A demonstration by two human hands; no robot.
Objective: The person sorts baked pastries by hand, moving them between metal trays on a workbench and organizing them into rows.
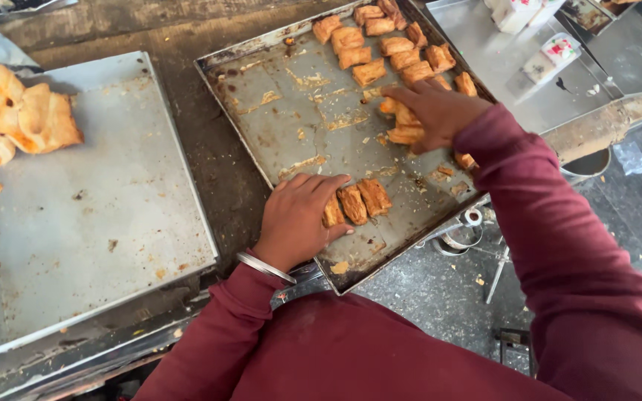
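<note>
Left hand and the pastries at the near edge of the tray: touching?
Touching. The head view shows the left hand lying over the end of the pastries on the baking tray, its fingers covering the leftmost piece.

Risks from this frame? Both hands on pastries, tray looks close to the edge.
1. The baking tray has its near corner hanging past the counter edge; pressure from the left hand there might tip it.
2. The pastries by the left hand lie close to that overhanging rim and may slide off.
3. The right hand presses on a flaky cluster; crumbs already litter the tray, so pieces may break.
</note>
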